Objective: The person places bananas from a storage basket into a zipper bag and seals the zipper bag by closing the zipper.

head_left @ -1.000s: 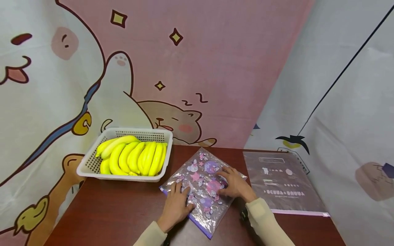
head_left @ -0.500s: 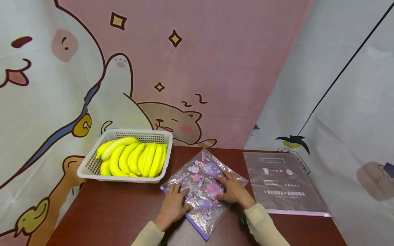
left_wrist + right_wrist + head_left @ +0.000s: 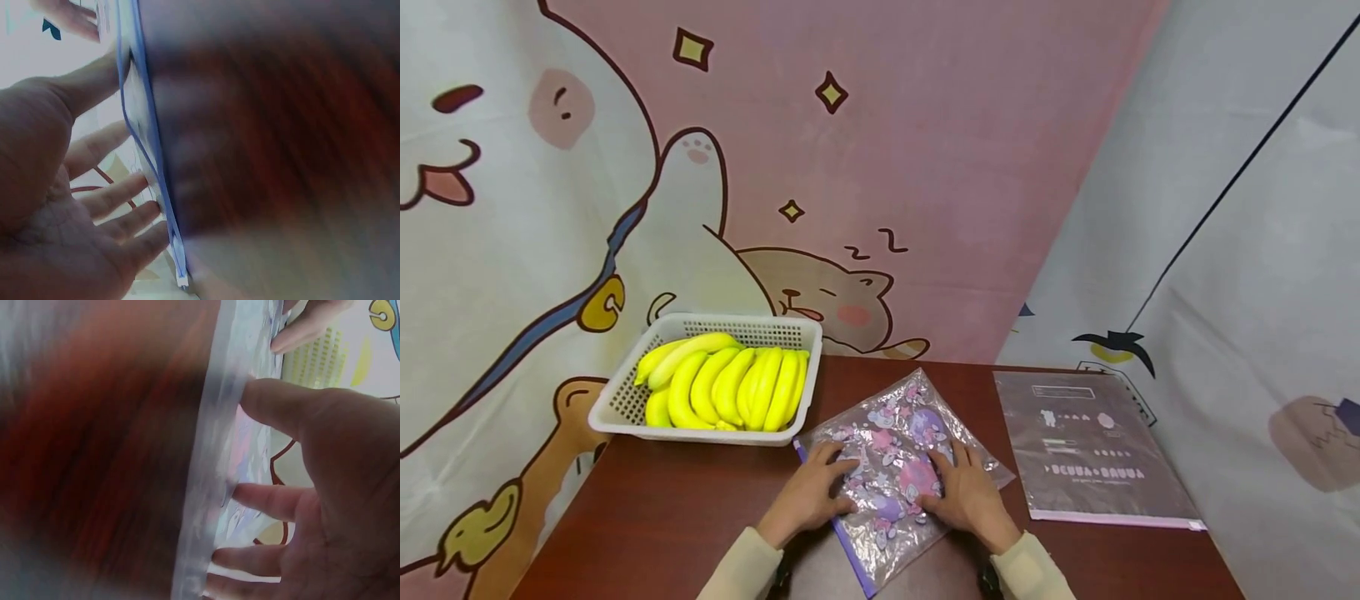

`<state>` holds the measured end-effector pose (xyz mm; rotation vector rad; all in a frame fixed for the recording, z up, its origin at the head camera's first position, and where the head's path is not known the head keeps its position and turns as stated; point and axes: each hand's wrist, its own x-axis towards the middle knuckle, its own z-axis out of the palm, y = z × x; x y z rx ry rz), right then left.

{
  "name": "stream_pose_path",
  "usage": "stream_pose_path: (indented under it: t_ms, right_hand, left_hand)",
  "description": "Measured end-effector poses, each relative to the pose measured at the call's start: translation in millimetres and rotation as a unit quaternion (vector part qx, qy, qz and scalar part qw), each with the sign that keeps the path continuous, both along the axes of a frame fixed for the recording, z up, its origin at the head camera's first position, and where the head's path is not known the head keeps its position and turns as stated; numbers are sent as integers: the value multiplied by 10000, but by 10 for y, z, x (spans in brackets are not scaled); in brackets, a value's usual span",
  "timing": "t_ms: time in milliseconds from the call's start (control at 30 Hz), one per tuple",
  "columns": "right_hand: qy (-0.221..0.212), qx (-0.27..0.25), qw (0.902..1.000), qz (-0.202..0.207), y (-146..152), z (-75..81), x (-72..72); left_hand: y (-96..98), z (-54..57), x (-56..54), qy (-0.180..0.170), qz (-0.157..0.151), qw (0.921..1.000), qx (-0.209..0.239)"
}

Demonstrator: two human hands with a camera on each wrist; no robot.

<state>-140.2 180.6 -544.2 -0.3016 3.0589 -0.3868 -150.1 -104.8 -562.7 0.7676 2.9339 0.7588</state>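
Observation:
A clear zip bag (image 3: 880,517) printed with pink and purple cartoon figures lies slantwise on the table before me. Its purple zip edge (image 3: 848,550) runs along the left side, and in the left wrist view this edge (image 3: 153,144) bows apart slightly. My left hand (image 3: 808,492) rests its spread fingertips on the bag near that edge. On the right part of the bag, my right hand (image 3: 972,497) touches the film with fingers spread. The right wrist view shows the right fingertips (image 3: 245,490) right at the bag's surface.
A white perforated basket (image 3: 696,435) filled with yellow bananas (image 3: 726,387) stands at the back left. A second zip bag (image 3: 1093,450), greyish with white print and a pink zip edge, lies flat at the right. A printed cloth (image 3: 925,167) hangs behind the dark red table (image 3: 647,517).
The patterned bag has turned clockwise, its near corner swinging left and its far corner right. My left hand has shifted left and my right hand a little nearer, both staying on the bag.

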Motion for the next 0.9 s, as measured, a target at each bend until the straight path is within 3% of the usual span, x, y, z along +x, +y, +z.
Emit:
stream_pose_path:
  t_ms: [133, 267, 467, 567, 700, 900]
  right_hand:
    - [7, 137, 9998, -117, -37, 42, 85]
    - [-11, 159, 9997, -197, -58, 53, 125]
    - [-11, 22, 9996, -279, -74, 30, 118]
    - [-25, -18, 9995, -309, -76, 25, 107]
    - [-26, -13, 9995, -317, -66, 27, 100]
    - [44, 36, 9996, -263, -55, 24, 107]
  left_hand:
    - [-26, 1, 5, -124, -12, 9999, 86]
    - [-51, -11, 64, 144, 159, 9993, 302]
    - [-112, 17, 168, 478, 954, 9905, 865]
    - [-159, 35, 200, 453, 1448, 9808, 1229]
    - [-218, 59, 220, 52, 1858, 9634, 1931]
    - [-243, 134, 262, -1028, 2348, 9227, 2880]
